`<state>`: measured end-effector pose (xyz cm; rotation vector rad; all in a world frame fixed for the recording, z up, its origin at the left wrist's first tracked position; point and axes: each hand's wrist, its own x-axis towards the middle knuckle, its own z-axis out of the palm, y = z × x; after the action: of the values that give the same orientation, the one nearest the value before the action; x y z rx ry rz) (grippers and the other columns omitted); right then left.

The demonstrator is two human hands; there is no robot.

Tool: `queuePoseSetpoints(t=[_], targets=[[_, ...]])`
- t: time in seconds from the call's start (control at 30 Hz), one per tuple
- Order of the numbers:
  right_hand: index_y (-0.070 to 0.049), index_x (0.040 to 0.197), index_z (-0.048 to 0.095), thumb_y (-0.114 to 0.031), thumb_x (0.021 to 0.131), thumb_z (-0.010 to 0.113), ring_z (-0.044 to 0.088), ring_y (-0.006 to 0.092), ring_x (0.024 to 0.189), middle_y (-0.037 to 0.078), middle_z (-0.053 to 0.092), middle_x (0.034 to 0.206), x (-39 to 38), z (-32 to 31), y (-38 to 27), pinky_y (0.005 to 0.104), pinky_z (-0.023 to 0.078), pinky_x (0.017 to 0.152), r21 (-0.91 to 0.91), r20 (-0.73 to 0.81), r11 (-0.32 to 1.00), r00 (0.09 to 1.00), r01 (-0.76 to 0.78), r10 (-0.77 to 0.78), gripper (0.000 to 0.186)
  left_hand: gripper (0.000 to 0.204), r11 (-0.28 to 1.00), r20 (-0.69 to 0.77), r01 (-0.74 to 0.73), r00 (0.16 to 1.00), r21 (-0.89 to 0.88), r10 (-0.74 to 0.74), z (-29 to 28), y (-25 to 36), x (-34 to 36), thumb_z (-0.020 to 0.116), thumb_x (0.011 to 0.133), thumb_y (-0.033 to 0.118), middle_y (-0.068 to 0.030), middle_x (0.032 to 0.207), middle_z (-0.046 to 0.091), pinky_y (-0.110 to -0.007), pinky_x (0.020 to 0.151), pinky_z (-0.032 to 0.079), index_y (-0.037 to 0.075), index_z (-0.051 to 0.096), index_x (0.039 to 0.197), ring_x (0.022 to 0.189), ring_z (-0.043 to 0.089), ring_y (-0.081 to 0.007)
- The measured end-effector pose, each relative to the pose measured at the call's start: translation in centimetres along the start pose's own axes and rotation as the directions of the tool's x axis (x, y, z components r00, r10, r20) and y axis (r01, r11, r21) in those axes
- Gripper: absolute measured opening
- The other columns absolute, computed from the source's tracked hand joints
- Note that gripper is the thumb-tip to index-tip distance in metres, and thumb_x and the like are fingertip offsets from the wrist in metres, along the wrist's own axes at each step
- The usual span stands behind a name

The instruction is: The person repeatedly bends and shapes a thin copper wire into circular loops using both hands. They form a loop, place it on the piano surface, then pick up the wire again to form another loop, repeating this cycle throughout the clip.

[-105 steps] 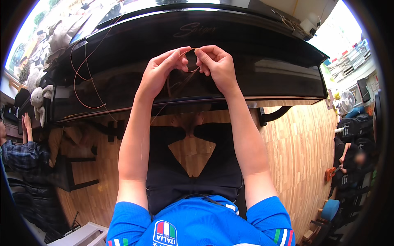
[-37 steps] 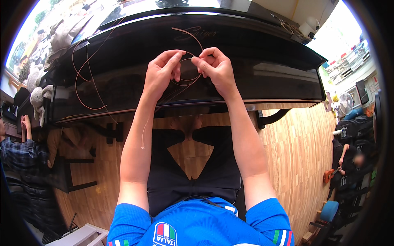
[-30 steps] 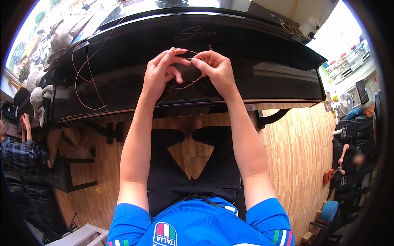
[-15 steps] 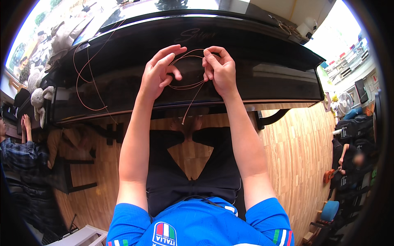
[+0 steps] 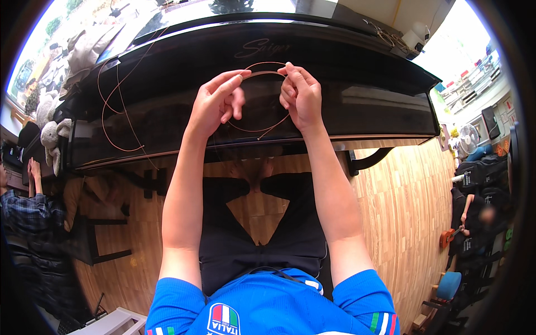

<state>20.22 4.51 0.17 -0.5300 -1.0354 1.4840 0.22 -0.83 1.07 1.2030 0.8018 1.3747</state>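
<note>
In front of the black piano (image 5: 363, 111), a thin copper-coloured guitar string (image 5: 270, 62) is coiled into loops between my two hands. My left hand (image 5: 211, 106) pinches the upper left of the loops between thumb and index finger; its other fingers are bent and partly blurred. With thumb and fingertips closed, my right hand (image 5: 304, 100) grips the loops' upper right side. A short string end (image 5: 260, 137) with a small tip pokes out under the lower arc. Another thin copper-coloured string (image 5: 103, 120) lies in loose curves over the piano's left part.
A grey plush toy (image 5: 50, 137) rests at the piano's left end. Coiled cables (image 5: 385, 36) lie on its top right. One person (image 5: 33, 184) sits at far left; another (image 5: 466, 209) is at far right near a small orange guitar (image 5: 445, 239). A blue stool (image 5: 448, 286) stands lower right.
My left thumb and index finger have closed on the string's loops, where the hand was open before. The dangling end has swung up beside the lower arc. My right hand stays closed on the coil.
</note>
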Motion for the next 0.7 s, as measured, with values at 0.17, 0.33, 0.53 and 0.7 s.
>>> queuePoseSetpoints(t=[0.17, 0.33, 0.53, 0.7], targets=[[0.002, 0.094, 0.066, -0.02, 0.095, 0.069, 0.035, 0.0012, 0.044, -0.008, 0.042, 0.057, 0.1, 0.0, 0.4, 0.0209, 0.037, 0.042, 0.013, 0.036, 1.0, 0.999, 0.016, -0.017, 0.023, 0.033, 0.989, 0.023, -0.121, 0.992, -0.09, 0.123, -1.4, -1.5, 0.3, 0.048, 0.106, 0.025, 0.0015, 0.053, 0.047, -0.019, 0.044, 0.034, 0.0, 0.069, 0.104, 0.046, 0.049, -0.0066], [0.002, 0.093, 0.067, -0.02, 0.094, 0.072, 0.034, 0.0007, 0.043, -0.008, 0.043, 0.056, 0.0, 0.7, 0.1, 0.022, 0.04, 0.043, -0.036, -0.02, 0.999, 0.999, 0.036, -0.036, 0.023, 0.031, 0.992, -0.088, -0.049, 0.995, -0.12, 0.039, -0.4, -0.6, 0.3, 0.058, 0.102, 0.026, 0.001, 0.064, 0.056, -0.019, 0.048, 0.03, -0.002, 0.071, 0.102, 0.049, 0.043, -0.0045], [0.002, 0.089, 0.066, -0.021, 0.097, 0.068, 0.04, 0.0026, 0.046, -0.004, 0.05, 0.062, 0.3, -0.6, 0.4, 0.0243, 0.047, 0.048, -0.053, 0.073, 0.999, 0.997, 0.008, -0.004, 0.025, 0.03, 0.995, -0.16, -0.049, 0.986, -0.089, 0.034, -0.6, -0.9, 0.6, 0.056, 0.103, 0.022, -0.0004, 0.069, 0.056, -0.02, 0.05, 0.029, -0.004, 0.067, 0.112, 0.051, 0.037, -0.0048], [0.002, 0.093, 0.064, -0.022, 0.099, 0.065, 0.051, 0.0069, 0.054, -0.001, 0.053, 0.066, 0.3, -0.4, 0.9, 0.0289, 0.056, 0.061, 0.012, -0.068, 0.999, 0.997, 0.049, -0.048, 0.025, 0.033, 0.989, -0.24, -0.065, 0.97, -0.134, 0.031, -0.3, -1.1, 0.9, 0.055, 0.104, 0.025, -0.0047, 0.081, 0.063, -0.019, 0.052, 0.031, -0.003, 0.067, 0.114, 0.055, 0.042, -0.006]])
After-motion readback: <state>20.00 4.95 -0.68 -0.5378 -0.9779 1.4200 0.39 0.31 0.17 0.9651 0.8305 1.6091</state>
